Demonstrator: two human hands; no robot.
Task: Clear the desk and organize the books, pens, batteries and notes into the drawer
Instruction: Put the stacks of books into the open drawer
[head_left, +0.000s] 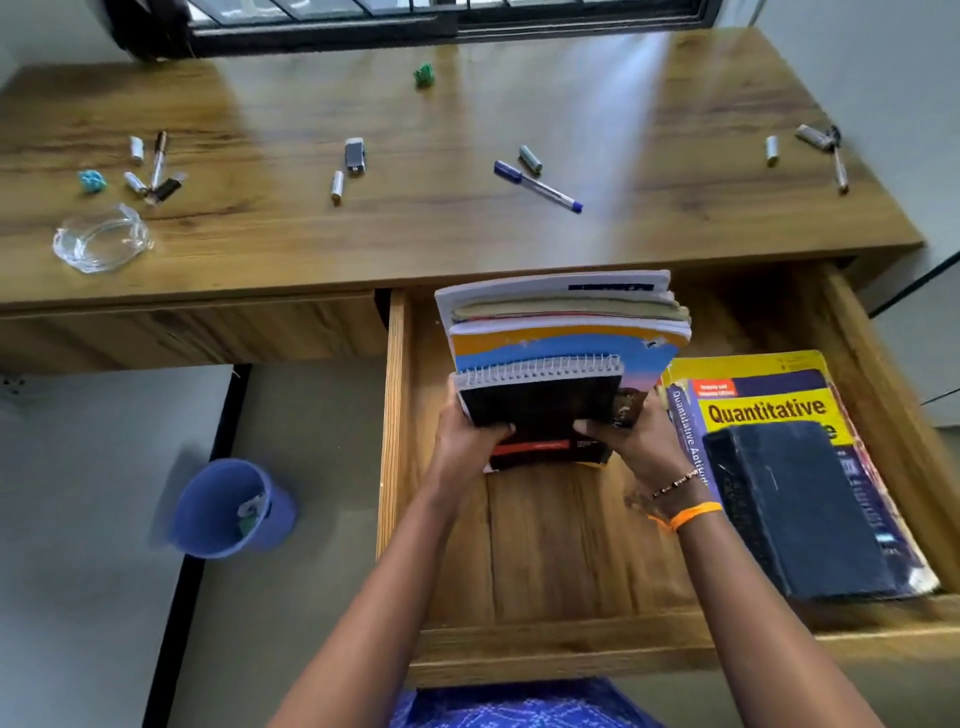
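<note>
From the head camera I saw the drawer (397, 415) pulled open below the bench (467, 244). My left hand (467, 436) and right hand (639, 431) were both closed on the near end of a stack of books (561, 338), thumbs pressed on the black spiral notebook (540, 397) on top. The stack was tilted, its far end raised above the left half of the drawer.

In the right half of the drawer lay a yellow book (769, 410) with "Quantitative" on its cover, and a dark blue book (795, 509) lay flat on top of it. The drawer floor near me, under my forearms, was bare wood.

On the bench, a clear glass dish (101, 241) sat at the left edge; I could not tell whether anything was in it. Just beyond it lay a cluster of batteries and pens (153, 171) and a small teal crumpled note (92, 181). Near the middle were a battery (337, 186), a grey block-shaped item (355, 155), and a blue pen (537, 186) with a battery beside its cap. At the far right lay more batteries and a pen (823, 150). A green crumpled note (424, 74) sat near the window.

On the floor to the left stood a blue bin (228, 509) holding some scraps.
</note>
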